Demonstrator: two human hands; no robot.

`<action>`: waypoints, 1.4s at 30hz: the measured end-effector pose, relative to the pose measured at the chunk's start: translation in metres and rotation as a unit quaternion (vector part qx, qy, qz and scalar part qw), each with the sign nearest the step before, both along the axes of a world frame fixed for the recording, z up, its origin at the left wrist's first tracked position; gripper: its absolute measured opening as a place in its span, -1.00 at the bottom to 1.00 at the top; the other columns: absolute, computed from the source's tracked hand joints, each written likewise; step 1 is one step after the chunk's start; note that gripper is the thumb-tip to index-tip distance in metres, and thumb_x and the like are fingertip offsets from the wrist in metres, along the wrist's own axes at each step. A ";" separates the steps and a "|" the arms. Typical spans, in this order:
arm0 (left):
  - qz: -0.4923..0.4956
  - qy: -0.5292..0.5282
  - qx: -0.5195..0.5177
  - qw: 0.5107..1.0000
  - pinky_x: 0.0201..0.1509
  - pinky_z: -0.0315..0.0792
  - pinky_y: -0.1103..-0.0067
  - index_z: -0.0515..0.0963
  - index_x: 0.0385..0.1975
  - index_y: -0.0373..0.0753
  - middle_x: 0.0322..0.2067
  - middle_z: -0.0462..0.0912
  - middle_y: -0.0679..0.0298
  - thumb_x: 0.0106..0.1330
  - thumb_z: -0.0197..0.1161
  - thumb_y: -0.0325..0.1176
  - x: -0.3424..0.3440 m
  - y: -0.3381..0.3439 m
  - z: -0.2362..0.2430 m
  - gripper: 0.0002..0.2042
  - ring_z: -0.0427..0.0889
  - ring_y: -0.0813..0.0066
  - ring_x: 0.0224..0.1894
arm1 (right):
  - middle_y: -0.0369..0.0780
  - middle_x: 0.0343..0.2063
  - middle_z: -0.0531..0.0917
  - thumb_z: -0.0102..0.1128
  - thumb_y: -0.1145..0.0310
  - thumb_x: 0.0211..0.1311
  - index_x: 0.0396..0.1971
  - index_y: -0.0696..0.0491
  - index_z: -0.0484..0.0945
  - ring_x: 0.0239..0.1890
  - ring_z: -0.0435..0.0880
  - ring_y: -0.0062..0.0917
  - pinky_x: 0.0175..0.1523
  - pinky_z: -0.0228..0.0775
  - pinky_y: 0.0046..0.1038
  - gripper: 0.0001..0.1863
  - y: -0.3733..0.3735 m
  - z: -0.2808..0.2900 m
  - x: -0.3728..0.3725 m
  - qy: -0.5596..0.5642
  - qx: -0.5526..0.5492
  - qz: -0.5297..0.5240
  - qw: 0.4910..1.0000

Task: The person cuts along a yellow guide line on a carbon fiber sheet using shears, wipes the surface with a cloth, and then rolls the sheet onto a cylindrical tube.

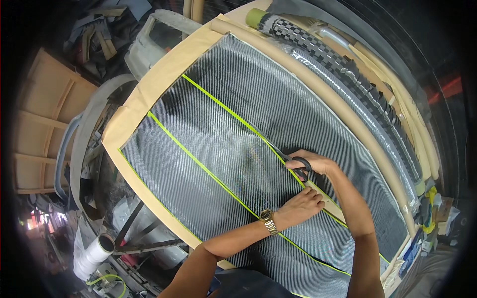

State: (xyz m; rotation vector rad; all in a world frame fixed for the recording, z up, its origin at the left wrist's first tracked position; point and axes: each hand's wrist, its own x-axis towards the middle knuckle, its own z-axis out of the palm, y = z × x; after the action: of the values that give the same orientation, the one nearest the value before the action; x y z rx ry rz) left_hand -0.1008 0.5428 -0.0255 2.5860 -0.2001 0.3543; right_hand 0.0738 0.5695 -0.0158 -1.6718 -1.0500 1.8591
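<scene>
A large sheet of dark grey carbon-fibre cloth lies spread over the table, with bright yellow-green tape lines running across it. My right hand grips black-handled scissors, their blades lying along one tape line and pointing to the upper left. Behind the scissors the cloth is cut, and a strip of tan surface shows through the gap. My left hand, below the scissors, has its fingers curled at the cut edge of the cloth. A metal watch is on my left wrist.
Tan paper borders the table's left side. Along the far right edge lie a long cardboard tube, a plastic-wrapped roll and a checkered roll. A white roll stands at the lower left, near a wooden panel.
</scene>
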 end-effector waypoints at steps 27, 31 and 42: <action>-0.001 0.004 -0.006 1.000 0.13 0.37 0.50 0.55 -0.33 -0.23 -0.32 0.56 0.31 0.18 0.12 -0.44 0.002 0.000 -0.002 -0.88 0.54 0.43 -0.12 | -0.36 -0.80 0.45 0.38 -0.05 0.15 -0.61 0.07 0.53 -0.76 0.41 -0.71 -0.64 0.17 -0.64 -0.53 -0.004 0.001 -0.001 0.065 0.022 -0.042 0.997; -0.005 0.013 -0.006 1.000 0.15 0.36 0.49 0.55 -0.31 -0.23 -0.30 0.57 0.29 0.17 0.12 -0.44 0.002 0.001 -0.002 -0.87 0.54 0.41 -0.10 | -0.35 -0.77 0.47 0.38 -0.04 0.15 -0.61 0.07 0.52 -0.74 0.43 -0.70 -0.62 0.22 -0.63 -0.54 -0.003 0.001 0.002 0.047 0.017 -0.029 0.998; 0.034 -0.022 0.008 0.999 0.20 0.34 0.41 0.54 -0.31 -0.33 -0.30 0.59 0.20 0.17 0.12 -0.42 -0.003 0.048 -0.007 -0.84 0.55 0.32 -0.06 | -0.35 -0.65 0.54 0.20 -0.40 0.06 -0.57 0.02 0.55 -0.59 0.48 -0.72 -0.55 0.14 -0.69 -0.33 0.031 0.015 0.018 0.066 -0.044 0.061 0.995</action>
State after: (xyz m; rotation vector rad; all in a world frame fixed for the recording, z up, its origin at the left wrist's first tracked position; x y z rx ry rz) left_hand -0.1038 0.5912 -0.0321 2.6071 -0.1300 0.4367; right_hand 0.0914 0.6003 -0.0009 -1.5381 -1.0506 2.0902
